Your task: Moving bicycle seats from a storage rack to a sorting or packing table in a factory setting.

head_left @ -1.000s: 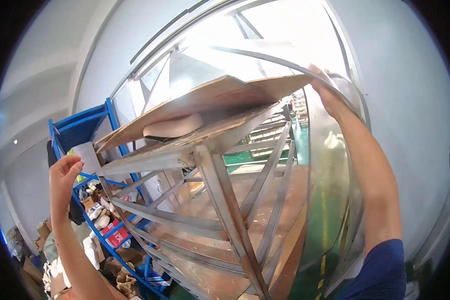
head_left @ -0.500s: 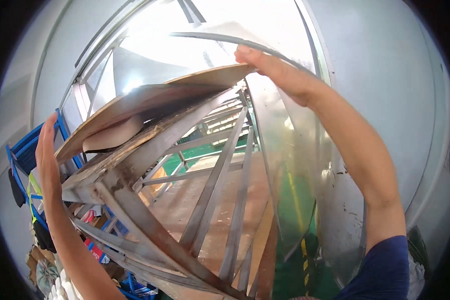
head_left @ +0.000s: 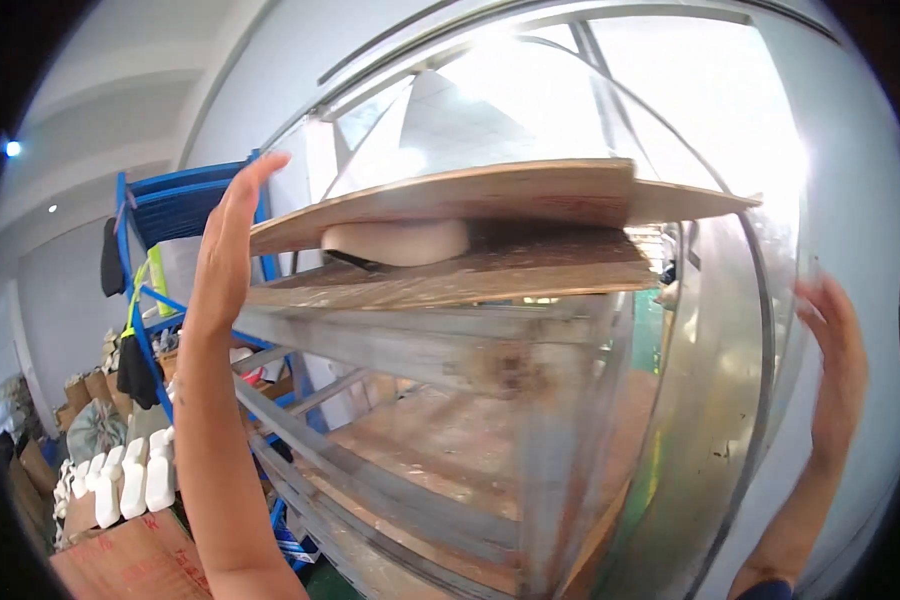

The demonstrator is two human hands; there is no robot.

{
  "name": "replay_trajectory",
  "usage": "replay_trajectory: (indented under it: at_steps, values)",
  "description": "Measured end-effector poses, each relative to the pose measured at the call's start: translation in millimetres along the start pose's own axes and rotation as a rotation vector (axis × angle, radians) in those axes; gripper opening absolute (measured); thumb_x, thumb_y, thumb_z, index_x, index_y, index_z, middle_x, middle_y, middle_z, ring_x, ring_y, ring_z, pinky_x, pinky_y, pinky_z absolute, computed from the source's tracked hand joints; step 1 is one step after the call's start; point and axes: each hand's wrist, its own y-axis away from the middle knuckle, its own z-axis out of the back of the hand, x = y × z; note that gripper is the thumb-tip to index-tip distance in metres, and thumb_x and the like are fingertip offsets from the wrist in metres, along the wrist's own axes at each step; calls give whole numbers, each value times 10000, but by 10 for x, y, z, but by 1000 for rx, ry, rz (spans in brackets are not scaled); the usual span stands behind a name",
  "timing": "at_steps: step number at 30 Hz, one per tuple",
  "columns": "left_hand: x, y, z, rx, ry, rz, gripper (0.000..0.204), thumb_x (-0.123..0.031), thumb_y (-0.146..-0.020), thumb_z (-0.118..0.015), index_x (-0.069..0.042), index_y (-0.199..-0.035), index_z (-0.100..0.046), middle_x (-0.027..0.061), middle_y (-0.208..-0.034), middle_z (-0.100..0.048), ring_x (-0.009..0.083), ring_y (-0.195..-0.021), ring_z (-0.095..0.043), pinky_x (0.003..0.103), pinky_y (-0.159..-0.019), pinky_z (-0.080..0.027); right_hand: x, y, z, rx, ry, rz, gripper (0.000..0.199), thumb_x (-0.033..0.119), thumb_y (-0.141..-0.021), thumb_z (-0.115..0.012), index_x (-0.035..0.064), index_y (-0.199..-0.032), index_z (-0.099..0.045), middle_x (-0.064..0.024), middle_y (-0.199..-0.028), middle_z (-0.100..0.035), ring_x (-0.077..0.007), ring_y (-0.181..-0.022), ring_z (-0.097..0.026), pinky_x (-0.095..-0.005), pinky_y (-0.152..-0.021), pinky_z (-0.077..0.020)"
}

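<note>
Flanking plywood sheet [head_left: 490, 195] (atop rack [head_left: 420, 350]): open hands [head_left: 225, 245].

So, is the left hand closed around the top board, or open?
Open. The left hand is raised with straight fingers beside the end of the top board, gripping nothing.

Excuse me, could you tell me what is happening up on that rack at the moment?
A person stands close to a grey metal rack with both hands raised and open. The left hand is at the left end of a thin wooden board lying on top, which rests over a pale round object on a lower board. The right hand is off to the rack's right side, holding nothing. Behind stands a blue shelf, with white bottles on cartons below.
</note>
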Motion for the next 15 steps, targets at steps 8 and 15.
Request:
replay_trajectory:
  at_steps: [8,15]
  values:
    - [1842,511,762,-72,-127,83,543,-294,-807,-596,-65,-1291,-505,158,-1369,-445,311,-1308,-365,406,-1087,-264,-2107,-309,-152,-976,-2444,-841,713,496,-770,-589,96,-1343,-449,-165,-1328,-477,-295,-1251,-433,-440,-1024,-350]
    - [2091,-546,488,376,-655,-160,556,-199,-671,-648,-95,-1212,-571,177,-1166,-598,309,-1157,-518,463,-1000,-375,-3249,-1670,838,-441,-2441,71,597,226,-731,-641,82,-1292,-495,-204,-1206,-561,-333,-1136,-526,-383,-983,-411]
